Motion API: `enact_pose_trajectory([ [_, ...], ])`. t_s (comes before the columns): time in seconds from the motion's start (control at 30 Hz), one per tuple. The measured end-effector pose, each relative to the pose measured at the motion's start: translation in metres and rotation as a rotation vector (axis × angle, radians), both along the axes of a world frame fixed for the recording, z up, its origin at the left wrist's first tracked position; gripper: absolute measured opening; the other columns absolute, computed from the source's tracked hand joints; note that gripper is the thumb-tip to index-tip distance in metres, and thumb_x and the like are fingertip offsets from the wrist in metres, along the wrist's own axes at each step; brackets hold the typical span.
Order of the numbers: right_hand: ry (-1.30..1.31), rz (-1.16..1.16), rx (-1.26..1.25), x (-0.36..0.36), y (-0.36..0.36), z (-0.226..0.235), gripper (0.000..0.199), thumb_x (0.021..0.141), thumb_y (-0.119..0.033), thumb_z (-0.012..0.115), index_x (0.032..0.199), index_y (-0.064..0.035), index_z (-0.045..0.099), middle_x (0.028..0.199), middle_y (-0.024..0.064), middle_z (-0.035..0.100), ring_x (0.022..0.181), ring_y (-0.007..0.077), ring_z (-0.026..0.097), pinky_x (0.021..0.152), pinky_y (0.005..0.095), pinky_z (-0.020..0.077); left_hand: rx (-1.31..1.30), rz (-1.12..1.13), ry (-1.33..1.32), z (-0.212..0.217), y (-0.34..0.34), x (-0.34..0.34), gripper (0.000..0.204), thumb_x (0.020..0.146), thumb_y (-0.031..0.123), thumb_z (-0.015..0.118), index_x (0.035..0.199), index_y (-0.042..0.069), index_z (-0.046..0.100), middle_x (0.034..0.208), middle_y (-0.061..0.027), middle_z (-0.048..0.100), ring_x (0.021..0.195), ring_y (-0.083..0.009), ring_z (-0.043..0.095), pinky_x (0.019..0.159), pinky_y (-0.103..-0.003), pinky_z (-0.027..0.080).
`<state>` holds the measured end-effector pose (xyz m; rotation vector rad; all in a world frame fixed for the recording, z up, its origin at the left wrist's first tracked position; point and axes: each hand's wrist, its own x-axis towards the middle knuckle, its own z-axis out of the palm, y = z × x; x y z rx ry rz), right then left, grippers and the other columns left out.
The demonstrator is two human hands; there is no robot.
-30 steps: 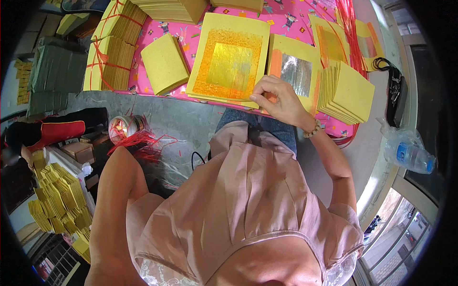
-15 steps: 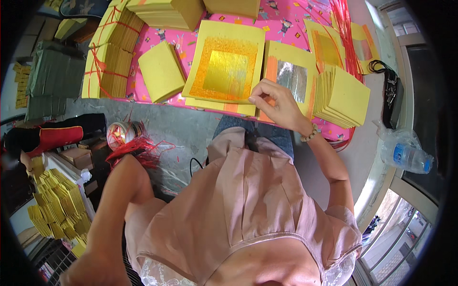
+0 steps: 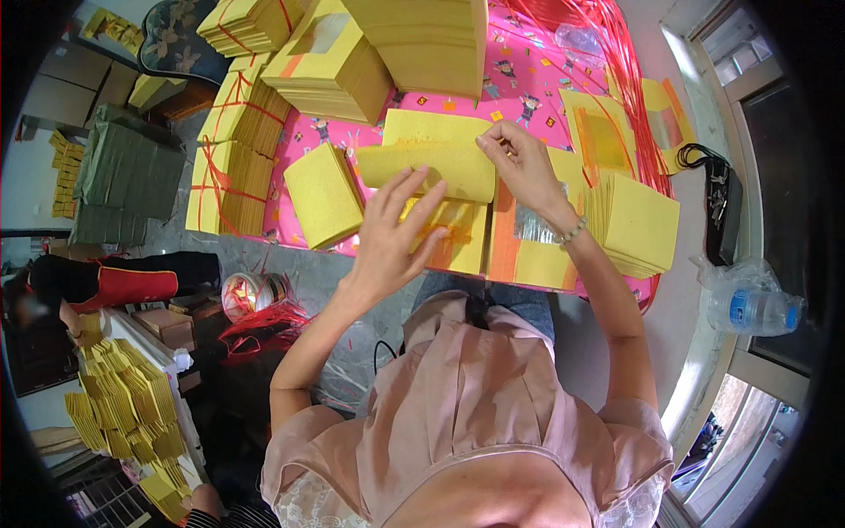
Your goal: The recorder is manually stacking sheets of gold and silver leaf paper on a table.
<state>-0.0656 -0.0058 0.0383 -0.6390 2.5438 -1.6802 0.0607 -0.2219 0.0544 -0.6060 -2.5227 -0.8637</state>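
Note:
A yellow paper sheet [image 3: 466, 176] lies curled over on itself, its plain back facing up. The fingers of my left hand [image 3: 392, 231] are spread across the curl, pressing lightly and gripping nothing. Thumb and forefinger of my right hand [image 3: 528, 176] pinch the sheet's far right corner. Below the curl shows another yellow sheet [image 3: 462, 255] with an orange and gold patch. Under my right wrist is a yellow sheet with silver foil [image 3: 532, 227], partly hidden. A thick folded yellow paper stack [image 3: 321, 198] sits left of my left hand.
A fanned yellow paper stack [image 3: 642, 220] stands at the table's right. Tied yellow bundles [image 3: 216, 189] line its left edge; tall paper blocks [image 3: 422, 44] stand behind. Red strings [image 3: 629, 97] hang at far right. A co-worker's hand [image 3: 202, 500] is at lower left, beside folded papers [image 3: 123, 396].
My left hand has come up from the lower left onto the sheet. My right hand has moved the sheet's near edge away from me, curling the sheet over.

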Motion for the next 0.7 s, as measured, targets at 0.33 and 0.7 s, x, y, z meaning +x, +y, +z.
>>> enact_pose_trajectory([
  [0.33,0.033,-0.110,0.104,-0.053,-0.005,-0.031,0.028,0.095,-0.027,0.066,0.089,0.0004,0.063,0.084,0.0135,0.064,0.073,0.0249,0.062,0.069,0.0388,0.0488,-0.385,-0.011,-0.104,-0.041,0.001,-0.051,0.073,0.093,0.043,0.062,0.157,0.023,0.033,0.162,-0.0189,0.024,0.149,-0.0429,0.021,0.119,-0.058,0.018],
  [0.7,0.215,0.090,0.458,-0.073,-0.038,-0.026,0.030,0.098,-0.026,0.059,0.111,0.0000,0.066,0.108,0.0188,0.066,0.106,0.0358,0.062,0.092,0.0465,0.0470,-0.399,-0.072,-0.131,-0.047,-0.004,-0.070,0.072,0.095,0.048,0.058,0.157,0.022,0.033,0.160,-0.0193,0.028,0.147,-0.0429,0.025,0.119,-0.057,0.020],
])
